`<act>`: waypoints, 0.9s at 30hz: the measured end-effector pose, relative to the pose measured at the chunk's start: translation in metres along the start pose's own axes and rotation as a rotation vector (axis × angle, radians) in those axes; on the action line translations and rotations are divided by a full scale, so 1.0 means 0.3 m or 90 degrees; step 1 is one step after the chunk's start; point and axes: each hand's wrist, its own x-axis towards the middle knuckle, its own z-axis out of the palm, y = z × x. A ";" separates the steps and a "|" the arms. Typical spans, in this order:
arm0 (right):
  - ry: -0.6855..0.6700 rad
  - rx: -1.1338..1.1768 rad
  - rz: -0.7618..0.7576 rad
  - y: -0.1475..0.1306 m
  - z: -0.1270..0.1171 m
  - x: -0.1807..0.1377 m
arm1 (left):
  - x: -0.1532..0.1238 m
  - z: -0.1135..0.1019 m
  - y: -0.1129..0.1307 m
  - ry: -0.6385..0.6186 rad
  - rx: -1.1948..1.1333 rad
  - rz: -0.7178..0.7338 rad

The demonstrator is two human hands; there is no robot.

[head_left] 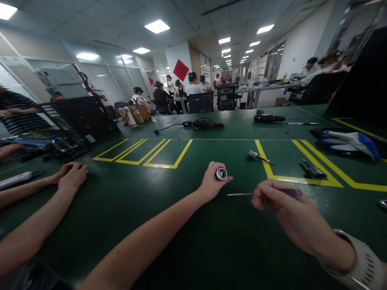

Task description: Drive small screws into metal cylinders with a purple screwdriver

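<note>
My left hand (209,182) is closed around a round metal cable connector (221,174), its open end turned toward me and small contacts inside. In my right hand (279,201) is a screwdriver (240,195) with a purple handle, its thin shaft pointing left. The screwdriver tip sits just below and to the right of the connector, apart from it. Beyond my right hand, a metal piece with a thin dark stem (256,156) lies across a yellow tape line. A grey metal sleeve (315,170) rests nearby, inside the taped outline.
A bundled black cable (202,124), a cordless drill (269,117) and blue-white gloves (352,143) lie on the far part of the green table (169,209). A co-worker's hands (71,174) work at the left, near a black frame (81,121).
</note>
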 end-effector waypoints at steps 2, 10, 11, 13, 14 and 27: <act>0.039 0.099 0.012 0.018 -0.004 0.044 | 0.018 0.019 -0.024 0.009 0.017 -0.001; 0.068 0.117 0.043 0.097 -0.033 0.072 | 0.010 0.015 -0.030 -0.079 -0.043 -0.021; 0.071 0.113 0.039 0.100 -0.032 0.065 | 0.006 0.016 -0.032 -0.085 -0.042 -0.022; 0.073 0.103 0.029 0.103 -0.029 0.052 | 0.000 0.018 -0.035 -0.088 -0.032 -0.011; 0.073 0.087 0.018 0.104 -0.027 0.046 | -0.002 0.019 -0.036 -0.087 -0.020 0.002; -0.005 -0.348 -0.048 0.100 0.006 0.022 | -0.015 0.024 -0.010 -0.062 0.235 0.141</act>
